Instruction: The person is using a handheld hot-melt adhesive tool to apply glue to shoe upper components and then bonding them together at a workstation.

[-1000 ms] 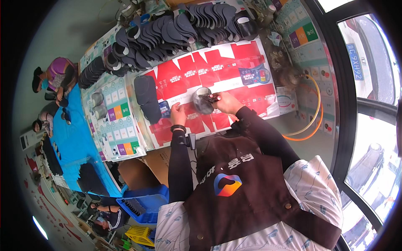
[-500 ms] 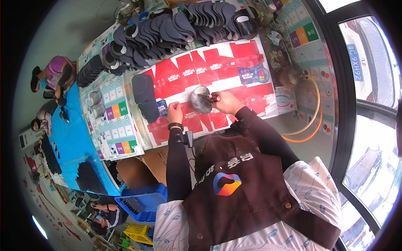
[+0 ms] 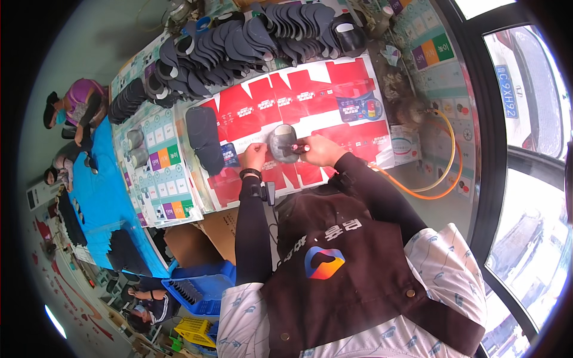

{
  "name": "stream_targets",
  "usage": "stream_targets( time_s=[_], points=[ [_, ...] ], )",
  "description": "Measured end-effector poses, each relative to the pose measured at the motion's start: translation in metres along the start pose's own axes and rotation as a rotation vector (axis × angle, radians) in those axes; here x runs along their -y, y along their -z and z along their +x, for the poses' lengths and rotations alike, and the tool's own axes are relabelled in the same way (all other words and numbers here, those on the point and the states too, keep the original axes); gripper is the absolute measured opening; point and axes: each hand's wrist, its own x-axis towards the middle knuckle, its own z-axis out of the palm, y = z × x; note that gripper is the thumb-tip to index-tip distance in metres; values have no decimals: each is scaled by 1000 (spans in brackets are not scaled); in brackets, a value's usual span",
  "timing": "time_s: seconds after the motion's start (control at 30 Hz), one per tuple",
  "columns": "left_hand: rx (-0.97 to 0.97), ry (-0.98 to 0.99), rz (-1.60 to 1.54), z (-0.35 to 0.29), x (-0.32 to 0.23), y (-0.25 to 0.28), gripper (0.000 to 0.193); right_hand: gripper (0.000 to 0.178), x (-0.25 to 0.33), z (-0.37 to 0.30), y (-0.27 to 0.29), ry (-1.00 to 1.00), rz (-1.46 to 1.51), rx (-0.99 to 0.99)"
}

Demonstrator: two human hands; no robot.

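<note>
Grey piece (image 3: 280,143) over sheet (image 3: 250,116) (window (image 3: 534,159) right)

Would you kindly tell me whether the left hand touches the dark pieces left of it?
Apart: the head view shows printed sheet between the left hand and those dark pieces.

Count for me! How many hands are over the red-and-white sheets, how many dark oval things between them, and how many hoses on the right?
Hands: 2 (left hand, right hand)
Dark oval thing: 1
Hoses: 2 (yellow hose, orange hose)
Total: 5
</note>
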Motion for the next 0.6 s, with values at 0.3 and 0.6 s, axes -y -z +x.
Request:
stream_targets(
  time_s=[0.3, 0.6],
  points=[
    [101, 51, 239, -8, -13, 13, 27, 37, -32, -29, 21, 32, 105, -183],
    [-122, -99, -78, -84, -66, 85, 25, 31, -83, -93, 72, -126, 552, -344]
  ],
)
